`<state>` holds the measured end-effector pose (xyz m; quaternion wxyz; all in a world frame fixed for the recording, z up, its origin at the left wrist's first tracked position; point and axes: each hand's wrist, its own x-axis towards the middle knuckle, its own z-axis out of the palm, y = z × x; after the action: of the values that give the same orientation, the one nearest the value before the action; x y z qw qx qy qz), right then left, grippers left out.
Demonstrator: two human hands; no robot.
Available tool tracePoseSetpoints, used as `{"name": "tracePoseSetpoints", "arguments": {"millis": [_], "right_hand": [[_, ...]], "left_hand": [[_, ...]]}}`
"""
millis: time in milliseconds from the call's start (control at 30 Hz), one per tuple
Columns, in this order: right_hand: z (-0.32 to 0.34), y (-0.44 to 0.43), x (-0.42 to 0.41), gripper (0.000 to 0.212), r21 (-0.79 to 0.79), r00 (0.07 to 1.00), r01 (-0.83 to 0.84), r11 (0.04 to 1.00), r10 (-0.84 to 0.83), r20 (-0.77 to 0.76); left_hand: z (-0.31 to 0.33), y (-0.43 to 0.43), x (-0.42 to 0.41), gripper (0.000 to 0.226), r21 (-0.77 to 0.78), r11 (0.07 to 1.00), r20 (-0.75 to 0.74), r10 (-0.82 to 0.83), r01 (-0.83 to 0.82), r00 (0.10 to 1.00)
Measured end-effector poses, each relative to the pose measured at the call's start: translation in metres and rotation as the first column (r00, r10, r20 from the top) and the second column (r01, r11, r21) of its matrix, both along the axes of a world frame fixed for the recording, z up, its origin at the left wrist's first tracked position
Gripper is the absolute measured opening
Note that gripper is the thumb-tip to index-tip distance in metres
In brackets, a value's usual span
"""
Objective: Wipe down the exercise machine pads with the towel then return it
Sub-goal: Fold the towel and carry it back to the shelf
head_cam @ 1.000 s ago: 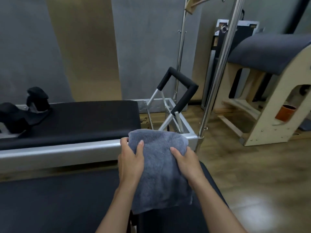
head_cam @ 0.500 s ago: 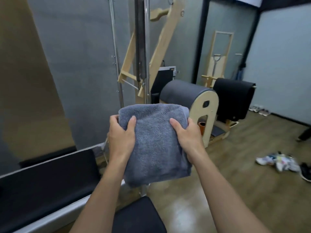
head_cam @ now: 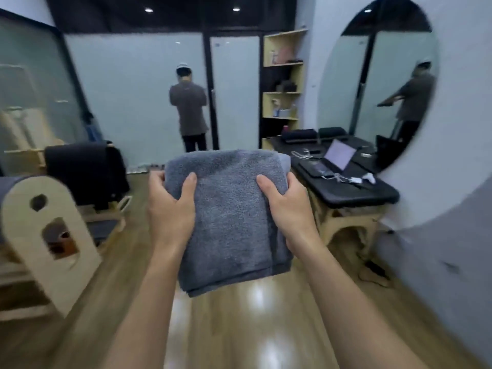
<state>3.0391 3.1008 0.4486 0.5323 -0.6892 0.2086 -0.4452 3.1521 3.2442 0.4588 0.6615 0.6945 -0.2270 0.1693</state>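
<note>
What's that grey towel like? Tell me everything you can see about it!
The towel is blue-grey and looks soft and fluffy. It is folded into a thick rectangle, with layers showing at its lower edge. It hangs in the air above the wooden floor. The left hand grips its left side and the right hand its right side, thumbs on the front.

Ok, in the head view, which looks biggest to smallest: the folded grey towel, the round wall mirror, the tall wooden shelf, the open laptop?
1. Round wall mirror and folded grey towel: look alike; the towel is nearest the camera, so unranked.
2. Tall wooden shelf.
3. Open laptop.
</note>
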Motion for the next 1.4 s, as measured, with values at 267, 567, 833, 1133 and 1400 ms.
{"name": "tracePoseSetpoints", "arguments": {"millis": [267,567,833,1133,1400], "right_hand": [[0.0,-0.204,-0.315,0.02,0.027,0.783,0.621,0.784,-0.621,0.018],[0.001,-0.299,-0.623,0.02,0.036,0.363,0.93,0.365,-0.931,0.036],[-0.019,-0.369,-0.795,0.016,0.041,0.08,0.996,0.081,-0.996,0.024],[-0.018,-0.527,-0.945,0.021,0.027,-0.044,0.999,-0.044,-0.999,0.007],[-0.043,-0.68,-1.113,0.021,0.013,-0.06,0.998,-0.061,-0.998,-0.026]], "left_hand": [[-0.004,-0.308,-0.248,0.026,0.005,0.766,-0.014,-0.643,0.643,0.766],[-0.006,-0.501,-0.563,0.026,0.019,0.353,-0.02,-0.935,0.935,0.353],[-0.026,-0.619,-0.757,0.028,0.05,0.045,-0.066,-0.997,0.998,0.048],[-0.027,-0.797,-0.923,0.027,0.036,-0.078,-0.065,-0.995,0.996,-0.075],[-0.051,-0.949,-1.087,0.028,0.044,-0.122,-0.119,-0.986,0.992,-0.116]]}}
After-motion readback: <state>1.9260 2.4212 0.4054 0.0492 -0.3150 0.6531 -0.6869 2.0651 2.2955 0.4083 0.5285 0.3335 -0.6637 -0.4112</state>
